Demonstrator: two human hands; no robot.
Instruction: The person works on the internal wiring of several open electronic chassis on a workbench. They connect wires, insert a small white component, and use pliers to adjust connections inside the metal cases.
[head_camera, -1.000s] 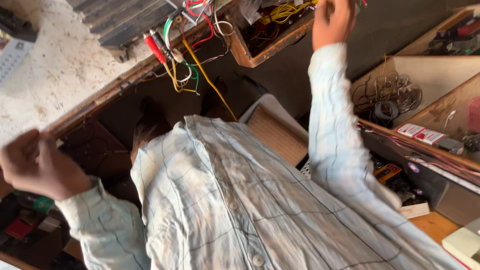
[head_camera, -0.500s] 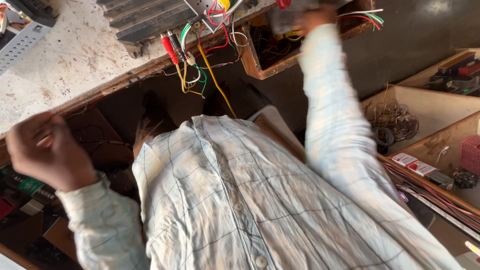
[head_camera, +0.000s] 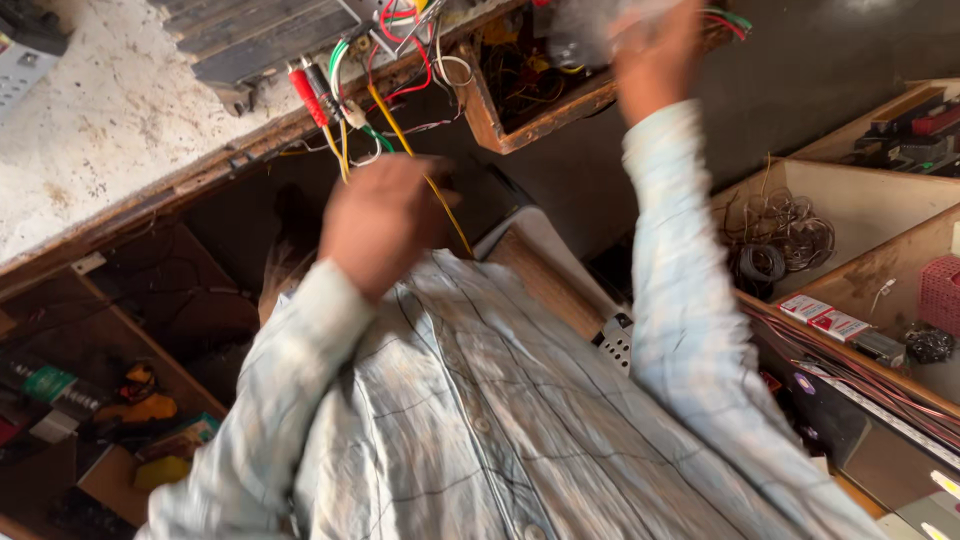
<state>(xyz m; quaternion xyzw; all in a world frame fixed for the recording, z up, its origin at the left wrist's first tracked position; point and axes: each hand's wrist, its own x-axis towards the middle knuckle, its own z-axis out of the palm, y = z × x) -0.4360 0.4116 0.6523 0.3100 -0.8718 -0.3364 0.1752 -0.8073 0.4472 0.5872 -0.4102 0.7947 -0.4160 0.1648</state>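
My left hand is raised in front of my chest, blurred, with its back toward me and its fingers curled in. It is beside a hanging yellow wire, just below a bundle of red, green and white wires with red clips. My right hand reaches up to an open wooden box full of wiring. It is blurred, and a grey smear next to it hides whether it holds anything. My light checked shirt fills the bottom of the view.
A rough white surface with a dark ribbed metal block lies at the top left. Wooden compartments on the right hold wire coils, small flat packets and a red basket. A dark shelf with tools is at the lower left.
My left hand has swung from the far left up to the middle, next to the hanging wires. My right hand stays high at the wooden box, and the view has shifted slightly.
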